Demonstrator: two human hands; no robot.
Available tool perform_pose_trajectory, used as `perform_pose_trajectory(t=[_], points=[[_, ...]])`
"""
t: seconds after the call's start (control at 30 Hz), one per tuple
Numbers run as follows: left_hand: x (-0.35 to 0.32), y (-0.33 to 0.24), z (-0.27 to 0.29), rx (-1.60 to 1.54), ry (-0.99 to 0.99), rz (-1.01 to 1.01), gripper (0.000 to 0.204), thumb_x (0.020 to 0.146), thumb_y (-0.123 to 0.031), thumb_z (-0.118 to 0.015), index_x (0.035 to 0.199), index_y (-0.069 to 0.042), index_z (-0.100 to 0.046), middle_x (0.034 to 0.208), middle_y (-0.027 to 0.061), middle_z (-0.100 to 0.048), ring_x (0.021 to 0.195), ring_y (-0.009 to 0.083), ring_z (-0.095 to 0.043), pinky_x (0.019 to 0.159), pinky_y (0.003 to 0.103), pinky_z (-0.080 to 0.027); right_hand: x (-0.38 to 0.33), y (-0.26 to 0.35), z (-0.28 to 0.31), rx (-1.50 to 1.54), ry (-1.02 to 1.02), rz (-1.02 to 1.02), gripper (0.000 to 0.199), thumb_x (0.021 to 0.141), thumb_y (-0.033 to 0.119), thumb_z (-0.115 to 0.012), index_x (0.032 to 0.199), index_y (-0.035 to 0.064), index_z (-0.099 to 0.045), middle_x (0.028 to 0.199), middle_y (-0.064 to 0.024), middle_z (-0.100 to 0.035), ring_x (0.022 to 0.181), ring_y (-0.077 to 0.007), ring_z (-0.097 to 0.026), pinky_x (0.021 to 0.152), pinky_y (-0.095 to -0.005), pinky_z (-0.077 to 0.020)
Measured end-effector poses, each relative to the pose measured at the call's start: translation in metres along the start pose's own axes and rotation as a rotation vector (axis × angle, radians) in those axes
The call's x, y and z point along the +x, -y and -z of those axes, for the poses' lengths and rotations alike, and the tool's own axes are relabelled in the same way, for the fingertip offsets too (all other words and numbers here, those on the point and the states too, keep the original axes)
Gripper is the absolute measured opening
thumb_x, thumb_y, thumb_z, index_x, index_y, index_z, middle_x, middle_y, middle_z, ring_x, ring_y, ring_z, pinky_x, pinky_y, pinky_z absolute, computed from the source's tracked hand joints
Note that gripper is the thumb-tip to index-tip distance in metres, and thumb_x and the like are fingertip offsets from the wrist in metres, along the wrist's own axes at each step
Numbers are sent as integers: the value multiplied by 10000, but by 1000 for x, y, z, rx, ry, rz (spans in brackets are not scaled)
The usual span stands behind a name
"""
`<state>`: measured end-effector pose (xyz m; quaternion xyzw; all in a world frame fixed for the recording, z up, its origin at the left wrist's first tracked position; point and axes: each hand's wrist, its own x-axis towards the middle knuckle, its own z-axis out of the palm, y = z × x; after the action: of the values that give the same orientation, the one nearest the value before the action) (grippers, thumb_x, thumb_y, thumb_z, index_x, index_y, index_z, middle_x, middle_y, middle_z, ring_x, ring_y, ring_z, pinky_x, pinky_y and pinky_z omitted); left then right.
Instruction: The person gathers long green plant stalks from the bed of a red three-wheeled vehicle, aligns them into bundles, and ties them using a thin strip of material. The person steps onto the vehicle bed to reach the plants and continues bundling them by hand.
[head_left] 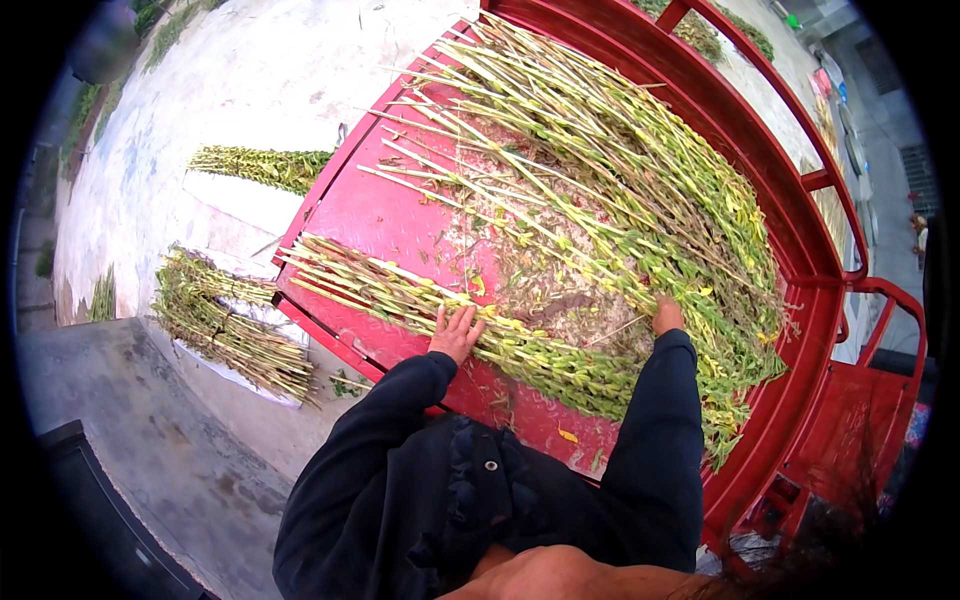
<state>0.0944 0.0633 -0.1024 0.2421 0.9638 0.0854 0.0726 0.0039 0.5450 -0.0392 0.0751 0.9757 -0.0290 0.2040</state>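
Near me on the red truck bed (400, 235) lies a narrow bundle of cut plant stalks (560, 375), pale at the left end and thick with green and yellow pods toward the right. My left hand (456, 333) rests on this bundle with its fingers spread. Farther right, my right hand (667, 315) is closed at the edge of the larger heap of stalks (600, 130), on podded stalks there; its fingertips are partly hidden. The heap fans across the far side, with bare ends to the upper left and leafy tips to the right.
Red side rails (800, 170) border the bed at the far right. Dry chaff (560, 275) covers its middle. On the concrete floor to the left lie a tied stalk bundle (235, 330) and another bundle (265, 168). A dark object (100, 510) stands at the lower left.
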Motion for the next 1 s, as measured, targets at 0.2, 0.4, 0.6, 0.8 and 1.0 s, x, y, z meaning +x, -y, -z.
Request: perform_pose_trajectory(t=[0.2, 0.4, 0.6, 0.8, 1.0], points=[[-3, 1, -4, 4, -12, 10, 405, 819, -143, -439, 1222, -175, -418, 1380, 100, -304, 1289, 253, -280, 1031, 604, -124, 6, 78, 50, -234, 280, -167, 849, 657, 259, -748, 1365, 192, -284, 1269, -115, -452, 1165, -346, -408, 924, -593, -355], [0, 2, 1, 21, -25, -8, 398, 821, -147, -439, 1218, -176, -425, 1367, 100, -323, 1278, 253, -296, 1030, 604, -125, 23, 122, 14, -207, -13, -69, 862, 596, 372, -795, 1291, 128, -348, 1133, -149, -523, 1041, -330, -507, 829, -522, -405], [0, 2, -2, -14, -38, -3, 435, 804, -128, -448, 1235, -174, -421, 1377, 97, -316, 1273, 268, -306, 1032, 601, -115, 20, 102, 0, -106, -263, 138, 572, 580, 242, -782, 1056, 91, -502, 964, -133, -574, 917, -301, -557, 753, -465, -424], [-1, 0, -6, -6, -1, 7, 395, 844, -156, -418, 1238, -184, -413, 1387, 97, -307, 1287, 252, -286, 1037, 607, -103, -28, 106, 34, -61, -409, 242, 534, 589, 173, -734, 1075, 99, -527, 933, -114, -564, 884, -301, -554, 751, -418, -438], [0, 2, -10, 16, -13, 5, 403, 853, -156, -403, 1254, -182, -407, 1390, 101, -300, 1294, 249, -274, 1043, 609, -86, -65, 113, 38, 20, -396, 306, 502, 626, 169, -705, 1091, 115, -526, 876, -87, -569, 836, -262, -566, 730, -387, -453]])
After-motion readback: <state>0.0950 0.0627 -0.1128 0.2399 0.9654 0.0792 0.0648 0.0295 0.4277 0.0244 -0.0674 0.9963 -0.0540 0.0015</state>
